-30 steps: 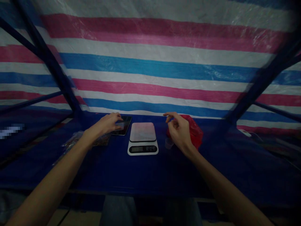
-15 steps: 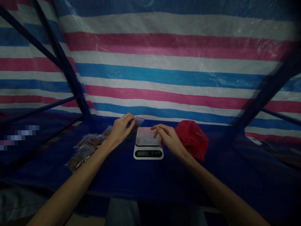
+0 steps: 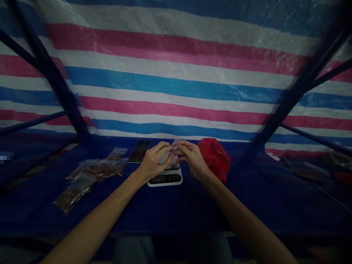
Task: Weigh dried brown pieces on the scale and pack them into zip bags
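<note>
Above a white kitchen scale (image 3: 178, 178) my left hand (image 3: 155, 159) and my right hand (image 3: 194, 159) meet. Both are closed on a small clear zip bag (image 3: 176, 143), fingers pinching near its top. The bag's lower part is mostly hidden behind my fingers, so its contents cannot be made out. My hands cover much of the scale's pan, while its dark display strip faces me. Just right of my right hand sits a crumpled red plastic bag (image 3: 216, 157).
Several zip bags of small brown pieces (image 3: 100, 168) lie in a pile at the left. A dark phone (image 3: 139, 151) rests behind my left hand. Blue frame posts (image 3: 62, 95) flank the blue table (image 3: 165, 209), with striped sheeting (image 3: 176, 88) behind.
My left hand has moved right with the zip bag, from beside the scale to over it. My right hand has closed on the bag too. The view has shifted right.
</note>
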The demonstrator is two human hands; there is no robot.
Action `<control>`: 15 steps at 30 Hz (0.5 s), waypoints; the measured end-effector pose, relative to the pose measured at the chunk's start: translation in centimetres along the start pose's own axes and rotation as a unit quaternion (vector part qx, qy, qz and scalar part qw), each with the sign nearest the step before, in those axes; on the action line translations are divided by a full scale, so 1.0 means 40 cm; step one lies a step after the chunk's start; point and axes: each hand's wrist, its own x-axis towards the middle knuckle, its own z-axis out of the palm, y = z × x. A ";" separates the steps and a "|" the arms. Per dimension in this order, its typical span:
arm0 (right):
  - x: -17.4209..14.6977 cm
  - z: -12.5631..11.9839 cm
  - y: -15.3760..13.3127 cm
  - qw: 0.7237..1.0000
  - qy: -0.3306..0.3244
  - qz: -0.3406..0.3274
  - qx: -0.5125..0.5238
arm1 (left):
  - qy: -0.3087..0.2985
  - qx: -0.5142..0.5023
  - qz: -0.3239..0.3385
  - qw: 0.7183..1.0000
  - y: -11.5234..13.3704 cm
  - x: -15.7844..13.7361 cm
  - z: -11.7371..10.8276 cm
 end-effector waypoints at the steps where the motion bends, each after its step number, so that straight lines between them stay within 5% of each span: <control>1: 0.001 0.000 0.003 1.000 -0.007 -0.006 -0.010 | -0.002 -0.008 -0.008 1.000 0.004 0.000 -0.001; 10: 0.004 0.006 0.030 0.995 0.024 -0.020 -0.093 | -0.057 0.043 -0.070 0.995 0.027 0.003 0.002; 15: -0.002 0.016 0.039 0.995 0.016 -0.015 -0.095 | -0.056 -0.009 -0.106 0.993 0.021 0.006 -0.003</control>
